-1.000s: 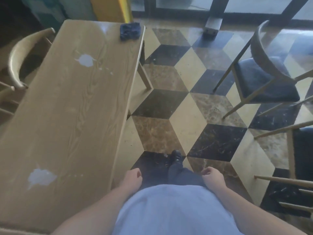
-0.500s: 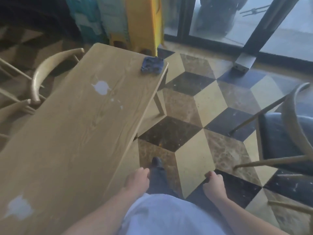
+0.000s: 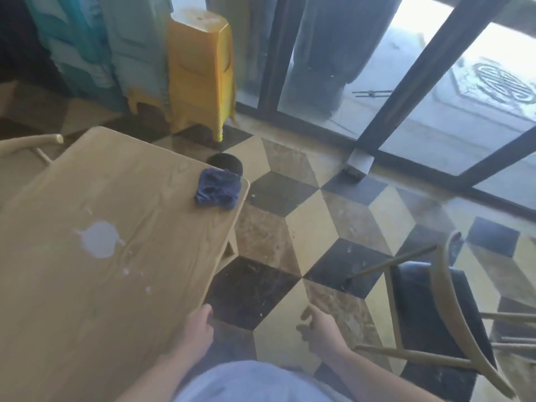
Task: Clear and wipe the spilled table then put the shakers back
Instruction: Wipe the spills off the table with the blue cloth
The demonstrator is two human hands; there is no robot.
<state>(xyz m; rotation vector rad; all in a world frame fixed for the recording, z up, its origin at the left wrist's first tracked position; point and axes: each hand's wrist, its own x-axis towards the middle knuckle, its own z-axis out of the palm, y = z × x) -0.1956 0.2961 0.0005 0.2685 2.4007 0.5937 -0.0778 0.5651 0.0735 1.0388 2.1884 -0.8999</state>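
Note:
A long wooden table (image 3: 72, 300) fills the left of the head view. A white spill (image 3: 100, 239) with small drops trailing from it lies on its far half. A crumpled dark blue cloth (image 3: 218, 189) sits at the table's far right corner. My left hand (image 3: 195, 333) hangs beside the table's right edge, fingers loosely curled, holding nothing. My right hand (image 3: 319, 332) is over the floor, fingers apart and empty. No shakers are in view.
A dark-seated wooden chair (image 3: 435, 314) stands at the right. Another chair back (image 3: 29, 143) shows at the far left. Stacked yellow stools (image 3: 200, 71) and teal ones stand beyond the table, beside glass doors. A round dark object (image 3: 224, 162) lies behind the table corner.
I have walked forward along the table's right side; the cloth and the far spill are nearer. The near spill has left the view. My right hand's fingers have spread.

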